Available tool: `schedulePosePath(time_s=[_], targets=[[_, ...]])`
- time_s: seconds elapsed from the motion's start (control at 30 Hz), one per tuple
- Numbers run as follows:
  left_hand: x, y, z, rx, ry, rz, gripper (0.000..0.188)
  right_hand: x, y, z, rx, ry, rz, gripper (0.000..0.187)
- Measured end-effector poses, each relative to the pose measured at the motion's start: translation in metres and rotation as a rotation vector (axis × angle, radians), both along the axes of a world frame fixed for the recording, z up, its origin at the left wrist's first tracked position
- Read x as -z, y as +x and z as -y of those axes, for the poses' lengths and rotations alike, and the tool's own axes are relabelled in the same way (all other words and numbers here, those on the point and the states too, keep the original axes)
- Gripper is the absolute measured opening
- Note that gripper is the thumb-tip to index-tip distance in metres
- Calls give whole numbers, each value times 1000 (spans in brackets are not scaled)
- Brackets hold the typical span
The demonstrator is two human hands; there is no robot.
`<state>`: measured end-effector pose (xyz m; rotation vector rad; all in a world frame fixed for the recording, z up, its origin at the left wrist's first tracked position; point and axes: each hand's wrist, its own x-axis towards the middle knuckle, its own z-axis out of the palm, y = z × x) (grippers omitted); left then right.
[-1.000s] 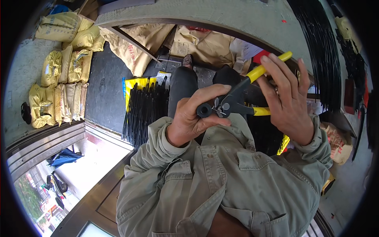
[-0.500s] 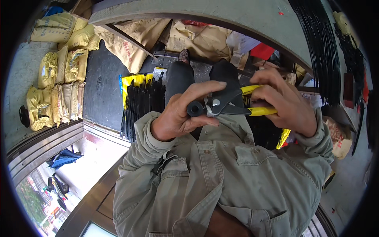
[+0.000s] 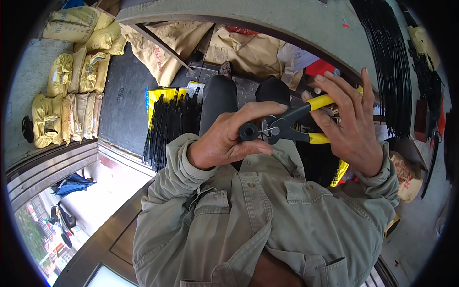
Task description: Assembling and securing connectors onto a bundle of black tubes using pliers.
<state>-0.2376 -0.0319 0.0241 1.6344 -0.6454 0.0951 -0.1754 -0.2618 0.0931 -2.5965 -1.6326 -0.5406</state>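
Observation:
My left hand [image 3: 222,141] closes around a black tube-like piece [image 3: 248,131] with a hollow round end. Its thumb and finger also lie along the black head of the pliers [image 3: 287,130]. Bright metal shows where the jaws meet the piece; how they engage it I cannot make out. My right hand [image 3: 351,119] is around the pliers' yellow handles, which are spread wide. Its fingers are loosely stretched, the upper handle passing beneath them. Something small and pale [image 3: 317,90] shows at a fingertip, too small to name.
A bundle of thin black rods [image 3: 172,124] stands beside my left leg, by a yellow bag. Long black strands [image 3: 385,57] hang over the grey bench [image 3: 287,16] at right. Stacked yellow-brown sacks [image 3: 74,110] line the left wall. A doorway [image 3: 110,191] opens at lower left.
The fingers of my right hand have loosened and spread upward, and the pliers' handles have moved farther apart. My left hand has shifted slightly right with the tube-like piece.

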Motion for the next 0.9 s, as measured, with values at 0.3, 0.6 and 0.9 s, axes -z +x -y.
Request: schedulePosePath(time_s=[0.3, 0.6, 0.9], targets=[[4, -3, 0, -10, -72, -41, 60, -5, -1, 3, 17, -84, -264, 25], [2, -4, -5, -4, -61, -28, 59, -13, 7, 1, -98, -137, -341, 22], [3, 5, -11, 211, -19, 33, 60, 9, 44, 10, -63, -338, -2305, 48]])
